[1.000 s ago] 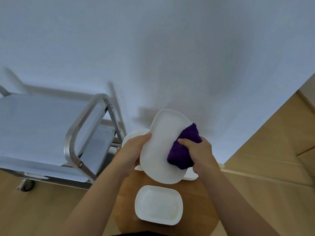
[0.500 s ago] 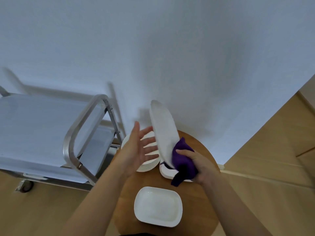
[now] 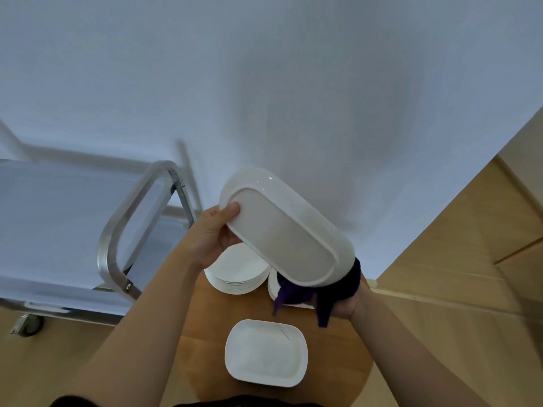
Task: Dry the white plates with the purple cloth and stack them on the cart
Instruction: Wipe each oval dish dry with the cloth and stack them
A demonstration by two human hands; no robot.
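Both hands now grip oval plate (image 3: 286, 230) flipped underside-up, left hand (image 3: 213, 235) rejoined, right hand (image 3: 345, 305) through purple cloth (image 3: 338, 292)

The white oval ceramic plate (image 3: 286, 230) looks smooth and glossy. The purple cloth (image 3: 338, 292) looks soft and matt. The brushed metal cart handle (image 3: 117, 230) has a dull sheen.

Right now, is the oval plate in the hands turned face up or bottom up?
Bottom up. The oval plate shows its raised foot ring to the camera, tilted, between the left hand and the cloth-wrapped right hand.
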